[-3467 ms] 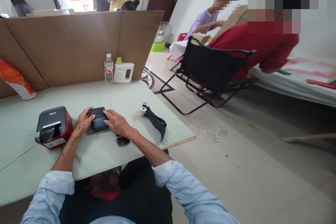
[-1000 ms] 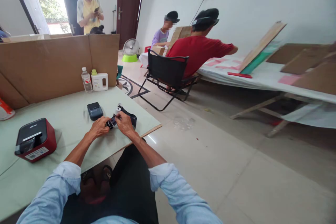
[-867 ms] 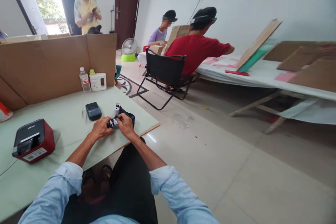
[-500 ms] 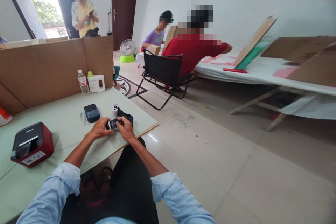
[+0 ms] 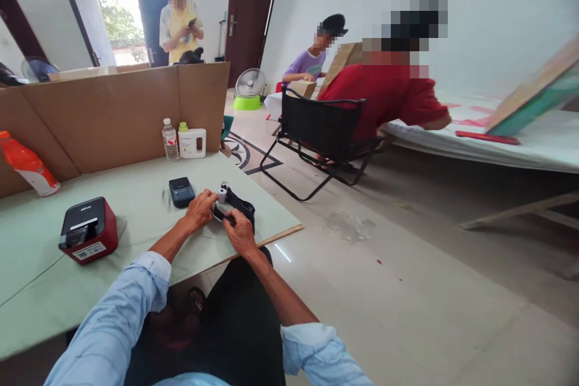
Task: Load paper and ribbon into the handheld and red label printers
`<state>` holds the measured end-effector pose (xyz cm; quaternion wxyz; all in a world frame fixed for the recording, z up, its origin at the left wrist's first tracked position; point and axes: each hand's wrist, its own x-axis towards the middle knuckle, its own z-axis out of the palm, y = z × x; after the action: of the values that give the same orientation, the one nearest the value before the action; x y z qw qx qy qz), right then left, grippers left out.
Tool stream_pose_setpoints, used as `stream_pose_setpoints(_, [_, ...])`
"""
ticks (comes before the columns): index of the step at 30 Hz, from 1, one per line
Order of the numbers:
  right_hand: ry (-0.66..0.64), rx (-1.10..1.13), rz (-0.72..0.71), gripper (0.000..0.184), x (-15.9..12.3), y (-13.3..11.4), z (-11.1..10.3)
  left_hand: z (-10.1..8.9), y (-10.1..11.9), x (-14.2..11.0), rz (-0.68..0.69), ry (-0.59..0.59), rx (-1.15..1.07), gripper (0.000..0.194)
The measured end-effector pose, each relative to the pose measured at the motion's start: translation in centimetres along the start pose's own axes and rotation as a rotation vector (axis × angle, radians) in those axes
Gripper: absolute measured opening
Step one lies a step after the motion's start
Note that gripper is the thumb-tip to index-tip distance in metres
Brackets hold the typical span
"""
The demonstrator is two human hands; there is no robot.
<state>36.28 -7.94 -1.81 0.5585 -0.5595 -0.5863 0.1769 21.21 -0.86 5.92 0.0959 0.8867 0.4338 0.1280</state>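
Note:
My left hand (image 5: pixel 200 210) is closed at the fingertips on the left end of a small dark piece with a pale edge (image 5: pixel 219 213). My right hand (image 5: pixel 240 232) pinches the same piece at its right end, near the table's front edge. Its exact kind is too small to tell. Just behind the fingers stands a small white roll (image 5: pixel 222 195). A black strap-like item (image 5: pixel 243 206) lies beside the roll, partly behind my right hand. To the left of my left hand sits a dark handheld device (image 5: pixel 181 192).
A red and black box-shaped machine (image 5: pixel 88 230) stands on the pale green table (image 5: pixel 140 217). An orange bottle (image 5: pixel 29 163), a water bottle (image 5: pixel 170 140) and a white jug (image 5: pixel 193 142) stand by the cardboard screen (image 5: pixel 131 111). A person in red sits in a black chair (image 5: pixel 321 123).
The view has swung left, so the table appears further right. Between my hands the piece has turned and shows a lighter face. The seated person in red has lowered an arm.

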Motion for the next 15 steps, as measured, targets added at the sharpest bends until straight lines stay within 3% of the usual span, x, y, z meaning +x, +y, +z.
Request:
stream_pose_setpoints(5, [-0.002,-0.098,-0.078,0.017,-0.9,1.4,0.2,0.5,-0.3,-0.8,-0.032,-0.06,0.004,0.068])
stream_pose_setpoints(10, [0.053,-0.19,-0.174,0.041,-2.3,0.9,-0.1,-0.5,0.0,-3.1,-0.032,-0.086,-0.032,0.08])
stream_pose_setpoints(13, [0.194,-0.254,-0.338,0.05,-3.2,-2.0,-0.2,-2.2,0.3,-5.8,-0.002,0.037,-0.054,0.078])
stream_pose_setpoints(15, [0.222,-0.232,-0.432,0.048,-3.8,-4.8,0.7,-4.6,-0.2,-8.7,0.018,0.242,-0.062,0.071])
